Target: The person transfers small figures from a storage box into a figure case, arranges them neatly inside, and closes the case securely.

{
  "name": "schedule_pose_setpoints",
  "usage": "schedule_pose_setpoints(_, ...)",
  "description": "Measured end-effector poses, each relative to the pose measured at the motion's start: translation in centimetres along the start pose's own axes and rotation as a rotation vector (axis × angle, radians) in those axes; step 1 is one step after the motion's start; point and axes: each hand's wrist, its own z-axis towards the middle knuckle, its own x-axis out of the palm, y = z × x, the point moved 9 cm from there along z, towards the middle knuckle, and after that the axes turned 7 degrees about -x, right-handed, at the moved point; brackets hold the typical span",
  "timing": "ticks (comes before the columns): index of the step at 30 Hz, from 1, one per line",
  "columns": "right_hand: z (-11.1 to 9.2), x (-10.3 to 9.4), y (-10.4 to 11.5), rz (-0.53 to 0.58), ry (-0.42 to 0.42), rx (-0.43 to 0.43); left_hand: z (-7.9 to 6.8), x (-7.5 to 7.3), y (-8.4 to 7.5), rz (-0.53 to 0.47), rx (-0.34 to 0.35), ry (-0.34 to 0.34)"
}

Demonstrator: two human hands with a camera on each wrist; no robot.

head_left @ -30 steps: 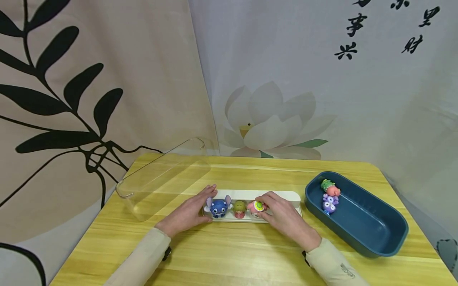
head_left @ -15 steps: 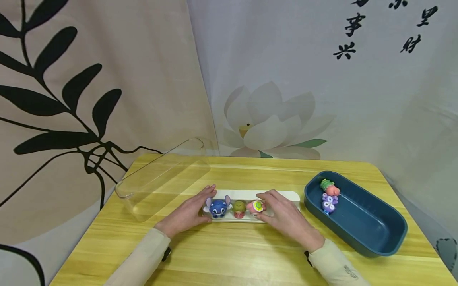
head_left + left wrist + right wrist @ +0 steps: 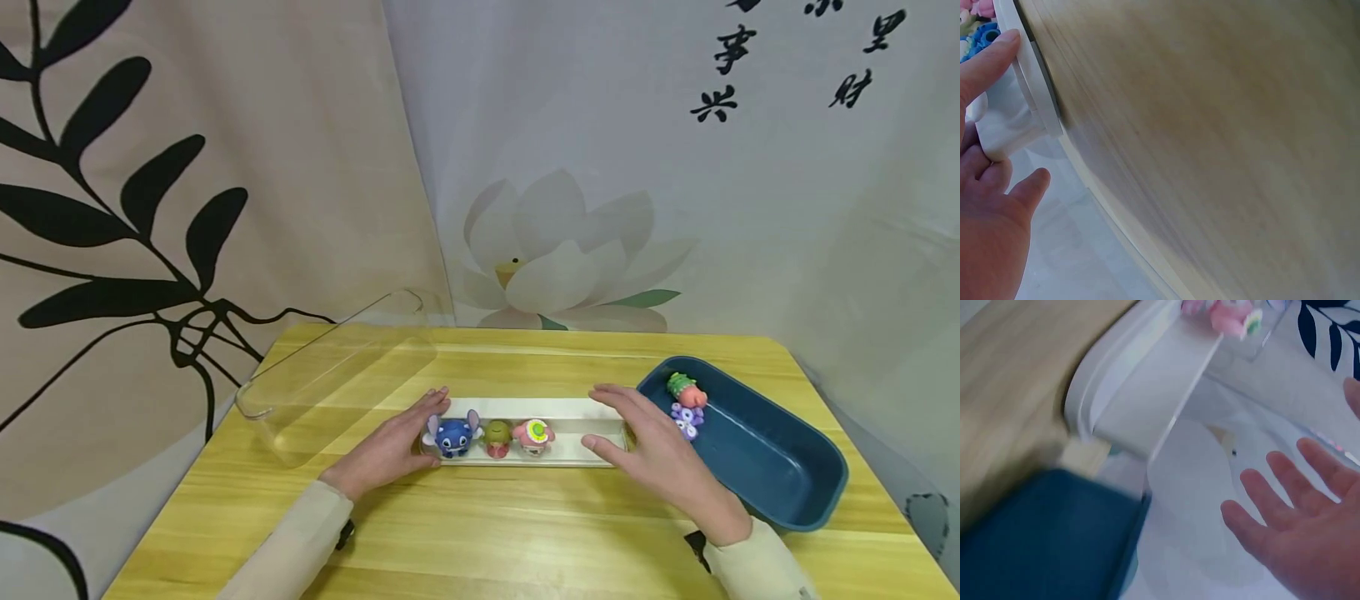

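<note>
On surface [image 3: 465,533], left grip [image 3: 386,450] pinching white tray [image 3: 562,407] at left end; right grip [image 3: 663,458] spread near other end; blue figure [image 3: 453,438], green figure [image 3: 497,439], pink figure [image 3: 533,436] inside.

Left cloth [image 3: 315,167]: beige, printed with a black leafy branch [image 3: 105,104].
Right cloth [image 3: 540,92]: pale grey — printed with a lotus [image 3: 558,279] and, at upper right, black characters [image 3: 715,104].
Desk [image 3: 480,525]: yellow wood, visibly grained, backed by both cloths.
Light: softly spread — a pale sheen is cast on the desk.
</note>
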Motion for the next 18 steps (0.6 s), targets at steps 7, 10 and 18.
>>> schedule_pose_setpoints(7, -1.9, -3.2, -1.4, -0.051, 0.009, 0.04, 0.0, 0.0, 0.0, -0.007, -0.006, 0.007)
schedule_pose_setpoints(10, -2.6, -4.6, -2.1, -0.064, 0.005, 0.051, 0.0, 0.0, 0.0, -0.005, -0.006, 0.005)
schedule_pose_setpoints(18, -3.5, -8.2, -3.8, -0.114, -0.005, 0.085, 0.0, 0.0, 0.0, 0.005, 0.003, 0.002)
